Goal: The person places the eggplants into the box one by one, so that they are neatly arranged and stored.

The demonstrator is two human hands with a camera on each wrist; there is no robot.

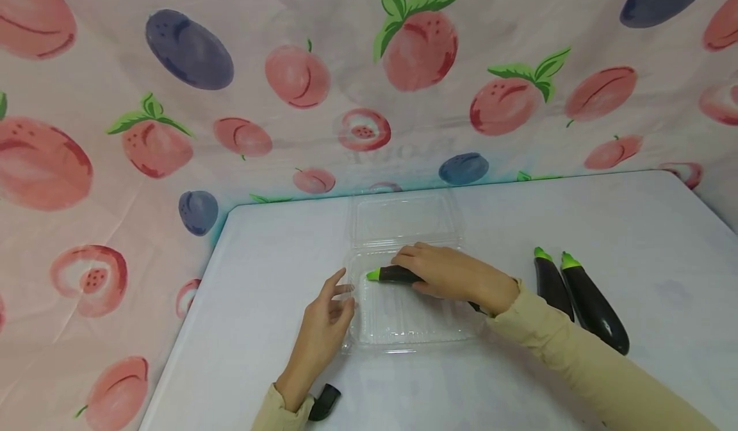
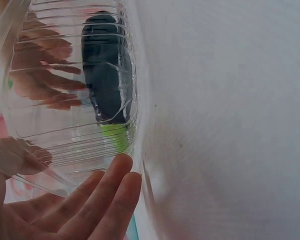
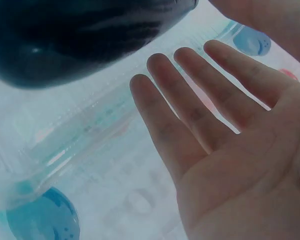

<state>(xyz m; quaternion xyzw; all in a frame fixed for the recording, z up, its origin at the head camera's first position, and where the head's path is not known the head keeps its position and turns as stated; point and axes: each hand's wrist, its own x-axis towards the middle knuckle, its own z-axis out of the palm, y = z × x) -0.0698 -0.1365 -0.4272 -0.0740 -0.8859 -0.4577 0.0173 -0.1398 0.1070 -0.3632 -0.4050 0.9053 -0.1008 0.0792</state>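
A clear plastic clamshell box [image 1: 398, 336] lies on the table with its lid [image 1: 406, 221] folded back toward the wall. In its base is a dark toy-like eggplant [image 1: 398, 275], green stem end to the left. My right hand [image 1: 444, 271] is over the eggplant; in the right wrist view its fingers [image 3: 190, 112] are straight and apart from the eggplant [image 3: 80, 40]. At the box's left side is my left hand [image 1: 324, 322], fingers loosely extended. Its fingertips [image 2: 121, 162] come up against the box's wall in the left wrist view, where the eggplant [image 2: 106, 70] shows through the plastic.
Two more eggplants, one shorter [image 1: 550, 285] and one longer [image 1: 594, 303], lie side by side right of the box, partly behind the right sleeve [image 1: 582, 360]. A fruit-patterned cloth [image 1: 334, 8] hangs behind the white table [image 1: 277, 245]. A black device [image 1: 325, 402] sits at the left wrist.
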